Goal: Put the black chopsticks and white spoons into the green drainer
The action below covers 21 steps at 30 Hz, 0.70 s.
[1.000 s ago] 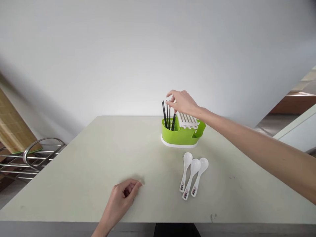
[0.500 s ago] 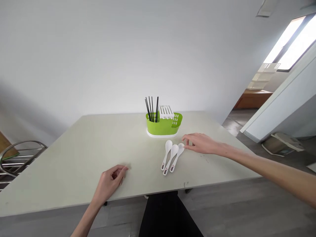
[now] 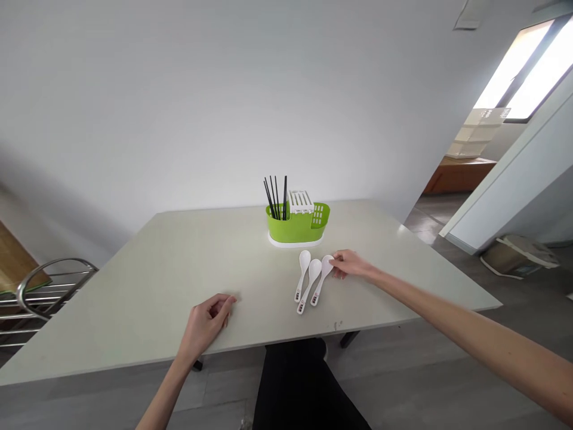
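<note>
Three white spoons lie fanned out on the table: a left spoon [image 3: 304, 261], a middle spoon [image 3: 314, 269] and a right spoon [image 3: 327, 264]. Their labelled handles point toward me. My right hand [image 3: 349, 263] pinches the right spoon at the edge of its bowl, with the thumb and fingertips closed on it. Resting on the table to the left, my left hand [image 3: 208, 316] has its fingers curled and pressed together, with nothing seen in them. Behind the spoons stands a green utensil caddy [image 3: 290, 231] on a white base. Several black chopsticks [image 3: 277, 197] stand in its left part.
The caddy carries a white slotted rack [image 3: 300, 202] in its middle. The pale table [image 3: 192, 257] meets a white wall at the back. A metal rack [image 3: 58, 286] stands beyond the table's left edge, and a bin [image 3: 514, 258] sits on the floor at right.
My right hand has moved in onto the right spoon's bowl and closed there; that spoon has turned slightly away from the middle one. My left hand has stayed on the table. The view has shifted slightly.
</note>
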### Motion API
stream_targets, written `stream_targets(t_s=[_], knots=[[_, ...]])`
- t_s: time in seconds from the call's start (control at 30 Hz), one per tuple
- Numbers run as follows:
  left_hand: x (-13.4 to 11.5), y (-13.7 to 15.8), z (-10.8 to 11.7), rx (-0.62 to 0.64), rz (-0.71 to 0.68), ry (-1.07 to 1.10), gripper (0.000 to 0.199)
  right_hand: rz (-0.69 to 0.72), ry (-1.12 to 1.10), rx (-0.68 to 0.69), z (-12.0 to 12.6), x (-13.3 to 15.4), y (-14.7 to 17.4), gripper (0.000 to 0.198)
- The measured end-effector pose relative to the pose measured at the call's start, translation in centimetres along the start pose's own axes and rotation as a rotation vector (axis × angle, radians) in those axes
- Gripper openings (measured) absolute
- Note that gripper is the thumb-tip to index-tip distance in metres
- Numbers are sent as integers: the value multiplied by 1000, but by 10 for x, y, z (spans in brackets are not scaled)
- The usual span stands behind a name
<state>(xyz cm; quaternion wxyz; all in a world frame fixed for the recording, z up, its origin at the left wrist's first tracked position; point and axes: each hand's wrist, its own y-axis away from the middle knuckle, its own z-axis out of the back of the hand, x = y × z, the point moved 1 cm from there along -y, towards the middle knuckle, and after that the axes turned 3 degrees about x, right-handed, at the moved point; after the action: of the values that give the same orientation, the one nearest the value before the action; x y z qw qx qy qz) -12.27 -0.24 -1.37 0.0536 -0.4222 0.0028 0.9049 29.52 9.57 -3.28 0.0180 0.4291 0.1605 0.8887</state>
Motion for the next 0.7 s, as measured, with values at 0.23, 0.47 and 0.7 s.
stream_targets(t_s=[0.23, 0.47, 0.7], knots=[[3, 1, -1, 5, -19, 1, 53, 13, 105, -148, 56, 7, 27, 17], [11, -2, -2, -11, -19, 26, 56, 302, 283, -555, 102, 100, 68, 21], [11, 0, -2, -7, 11, 37, 55, 736, 477, -929, 81, 204, 30, 20]])
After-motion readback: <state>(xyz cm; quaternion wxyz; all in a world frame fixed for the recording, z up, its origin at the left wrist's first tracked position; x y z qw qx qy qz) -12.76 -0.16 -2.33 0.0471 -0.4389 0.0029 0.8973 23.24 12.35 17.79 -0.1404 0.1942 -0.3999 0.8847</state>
